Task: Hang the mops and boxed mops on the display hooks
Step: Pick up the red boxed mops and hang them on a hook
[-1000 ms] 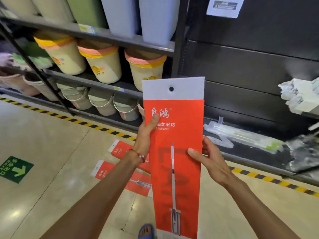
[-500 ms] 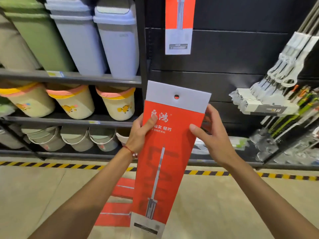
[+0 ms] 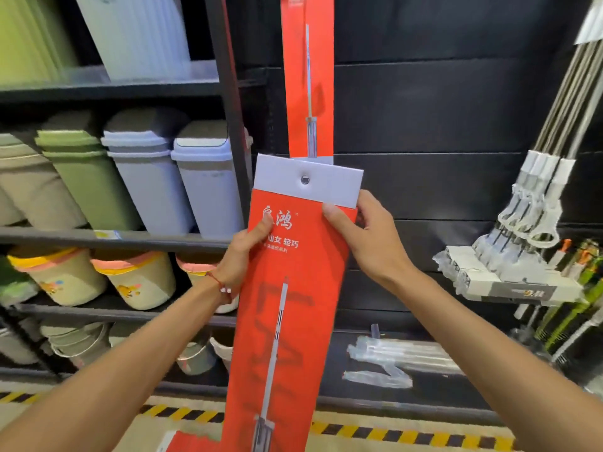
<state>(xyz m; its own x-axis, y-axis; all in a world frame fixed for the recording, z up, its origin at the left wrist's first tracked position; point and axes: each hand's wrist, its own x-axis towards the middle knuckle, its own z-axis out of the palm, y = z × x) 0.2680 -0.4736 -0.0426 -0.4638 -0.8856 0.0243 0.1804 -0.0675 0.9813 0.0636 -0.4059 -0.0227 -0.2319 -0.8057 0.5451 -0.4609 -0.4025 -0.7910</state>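
Held mop box (image 3: 287, 321): lower end runs off the bottom edge; I can't read its small print.
Hanging mop box (image 3: 308, 76): top cut off above, foot hidden behind the held box's white flap (image 3: 336, 184).
Left hand (image 3: 243, 256): I see only the thumb; the fingers are behind the box.
Right hand (image 3: 368, 243): fingertips hidden behind the box edge.
Bare mops (image 3: 522, 249): handles leave my view top right.
Floor box (image 3: 192, 443): mostly cut off.
Upper bins (image 3: 137, 34): blurred.
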